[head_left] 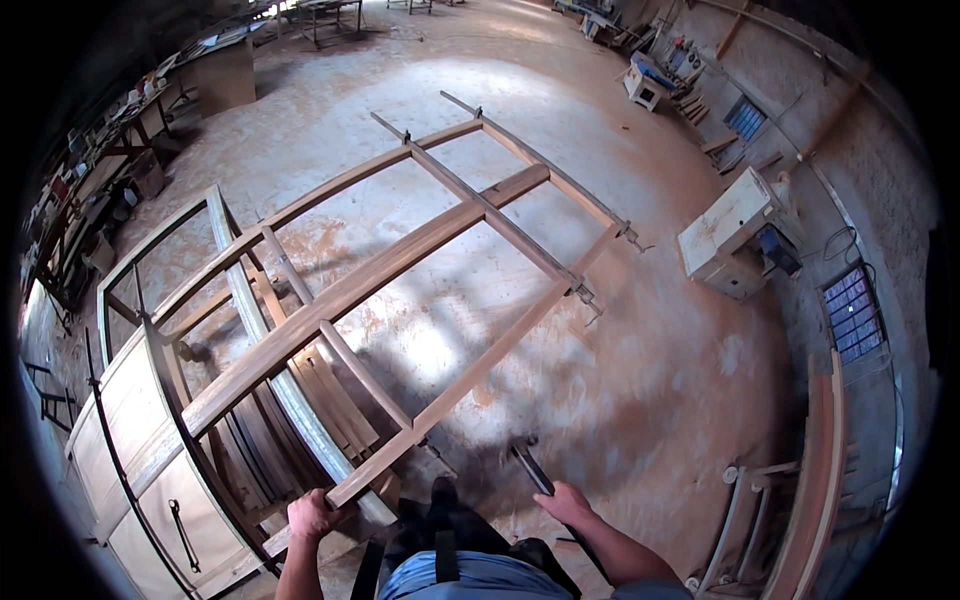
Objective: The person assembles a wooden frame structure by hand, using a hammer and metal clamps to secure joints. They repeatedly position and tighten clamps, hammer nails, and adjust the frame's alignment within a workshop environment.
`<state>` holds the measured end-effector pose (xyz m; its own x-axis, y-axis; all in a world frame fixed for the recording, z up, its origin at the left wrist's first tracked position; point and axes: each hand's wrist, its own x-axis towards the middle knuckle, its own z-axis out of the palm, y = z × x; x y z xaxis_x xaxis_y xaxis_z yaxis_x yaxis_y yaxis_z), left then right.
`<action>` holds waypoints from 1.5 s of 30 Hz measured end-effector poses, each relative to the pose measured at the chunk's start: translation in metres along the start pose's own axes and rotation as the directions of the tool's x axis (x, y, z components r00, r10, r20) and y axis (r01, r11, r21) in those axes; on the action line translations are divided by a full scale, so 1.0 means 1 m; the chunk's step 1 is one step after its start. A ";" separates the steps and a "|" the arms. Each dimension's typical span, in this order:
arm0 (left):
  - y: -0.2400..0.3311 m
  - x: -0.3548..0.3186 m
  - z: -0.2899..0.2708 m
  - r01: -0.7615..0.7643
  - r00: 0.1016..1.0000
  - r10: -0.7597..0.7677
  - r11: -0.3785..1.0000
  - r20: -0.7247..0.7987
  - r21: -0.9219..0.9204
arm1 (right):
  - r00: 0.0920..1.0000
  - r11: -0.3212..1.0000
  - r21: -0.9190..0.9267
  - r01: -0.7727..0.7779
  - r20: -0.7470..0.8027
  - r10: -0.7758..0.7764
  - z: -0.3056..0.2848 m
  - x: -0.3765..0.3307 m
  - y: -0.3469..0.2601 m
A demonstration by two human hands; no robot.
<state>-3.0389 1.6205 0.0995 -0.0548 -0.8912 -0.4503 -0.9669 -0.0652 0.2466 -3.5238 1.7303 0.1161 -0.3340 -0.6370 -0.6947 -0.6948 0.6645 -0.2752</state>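
My left hand (pixel 312 513) is closed around the near end of a large wooden frame's (pixel 500 345) lower rail. The frame has long rails and crosspieces and lies slanted across other woodwork, reaching away to the upper right. In my right hand (pixel 565 503) is a long dark bar-shaped tool (pixel 534 470) with a short crosspiece at its far end. It is held apart from the frame, with its lower part along my forearm. Bar clamps grip the frame, their screw ends at a far corner (pixel 628 236), farther down the rail (pixel 582 290) and nearer me (pixel 436 457).
At left stands a pale panelled cabinet (pixel 140 440) with a wrench (pixel 183 535) on it. Stacked boards (pixel 325 395) lie beneath the frame. A white machine (pixel 740 235) stands by the right wall, with long boards (pixel 822 480) leaning nearby. Cluttered benches (pixel 210 75) line the far left.
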 end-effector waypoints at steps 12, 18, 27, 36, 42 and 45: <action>0.013 -0.001 -0.039 0.008 0.939 0.029 0.994 0.342 -0.105 | 0.859 0.896 -0.068 -0.439 0.260 0.440 0.072 -0.081 0.164; 0.022 -0.012 -0.033 0.142 0.975 -0.125 0.986 0.184 -0.084 | 0.895 0.930 -0.032 -0.367 0.259 0.362 0.080 -0.075 0.168; 0.025 -0.110 0.064 -0.076 0.829 0.020 0.994 -0.558 -0.078 | 0.864 0.980 -0.188 -0.065 0.480 0.149 0.079 0.089 0.245; 0.023 -0.361 0.269 0.692 0.707 -0.592 0.467 0.387 -0.550 | 0.863 0.925 -0.366 0.104 0.496 0.099 0.058 0.128 0.148; -0.003 -0.532 0.413 0.749 0.095 -0.765 -0.367 0.637 -0.551 | 0.875 0.894 -0.391 0.218 0.483 -0.002 0.069 0.089 0.113; -0.001 -0.561 0.437 0.582 0.104 -0.752 -0.485 0.651 -0.653 | 0.879 0.858 -0.411 0.308 0.468 -0.092 0.080 0.060 0.104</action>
<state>-3.1161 2.3170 -0.0230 0.5587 0.2489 -0.7911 0.6001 -0.7797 0.1785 -3.5646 1.7924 -0.0074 0.0682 -0.4379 -0.8965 -0.9608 0.2131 -0.1772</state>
